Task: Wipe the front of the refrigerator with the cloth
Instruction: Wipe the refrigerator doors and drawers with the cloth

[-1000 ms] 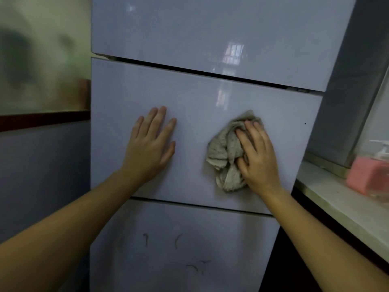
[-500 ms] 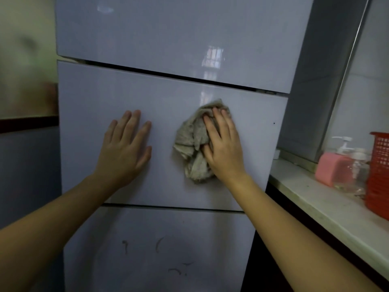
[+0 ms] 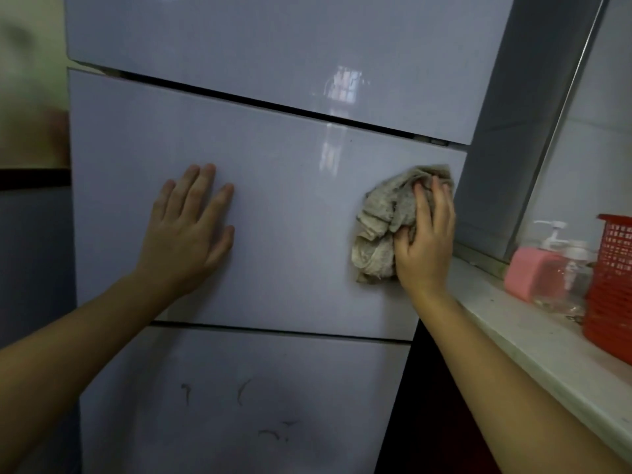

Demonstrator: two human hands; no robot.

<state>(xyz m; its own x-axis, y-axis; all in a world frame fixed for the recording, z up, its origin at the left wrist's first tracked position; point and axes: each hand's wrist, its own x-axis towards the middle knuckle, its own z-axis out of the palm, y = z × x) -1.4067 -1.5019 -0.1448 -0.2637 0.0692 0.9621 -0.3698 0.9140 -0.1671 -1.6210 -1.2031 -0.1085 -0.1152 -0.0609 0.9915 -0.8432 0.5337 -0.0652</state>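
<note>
- Pressing the crumpled grey cloth against the middle door panel of the refrigerator, my right hand has its fingers clamped over the bundle, which sits close to the panel's right edge.
- My left hand lies flat on the same panel, fingers together and extended, holding nothing; I read it as bracing the door.
- I judge this to be mid-wipe on the middle panel, with the cloth at the far right end of a stroke.
- The next move, as I see it, calls for a sweep back toward the left, keeping pressure even and lifting the bracing hand clear of the path.
- The lower panel carries dark squiggly marks, so I expect it needs attention after this one; the upper panel shows only window glare.
- To the right, a surface holds a pink pump bottle, a clear container just beside it, and a red mesh basket cut off by the frame.
- How much cloth lies under my palm is hidden, the refrigerator's top and base run out of view, and the wall at left is too blurred to make out.
</note>
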